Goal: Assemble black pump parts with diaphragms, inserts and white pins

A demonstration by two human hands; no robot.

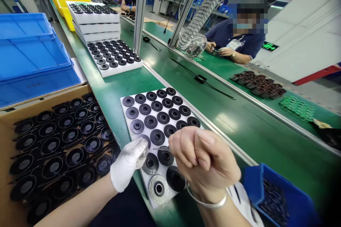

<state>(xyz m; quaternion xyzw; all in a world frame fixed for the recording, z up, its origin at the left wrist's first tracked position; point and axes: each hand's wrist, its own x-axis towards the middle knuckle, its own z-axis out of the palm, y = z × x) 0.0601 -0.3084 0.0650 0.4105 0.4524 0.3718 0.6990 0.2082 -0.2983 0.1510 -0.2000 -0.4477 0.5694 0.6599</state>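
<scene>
Currently the slim tool [161,148] juts from the right hand [204,152], just above the white foam tray [135,137] on the green bench [106,90]. It looks metallic and dark grey, thicker next to the fist and narrowing to a fine tip; the rest is hidden inside the grip. Its long axis lies almost level across the view, tip aimed left toward the other hand. The bare right hand, a silvery bracelet [210,204] at its wrist, is curled tightly around the tool. The left hand [126,166], in a white glove, pinches a greyish, shiny piece [144,153] between its fingertips; too little shows to tell its shape or which way it points.

Below, rows of round black discs [157,137] lie flat on the tray, each with a raised hub at its centre facing up. The disc at the near corner is different: a pale disc [159,188] with a bright metallic ring around a dark middle. The tray's long side runs from the person's front away to the upper left. Left of it stands a cardboard box [5,131] of black parts with round, paler centres.
</scene>
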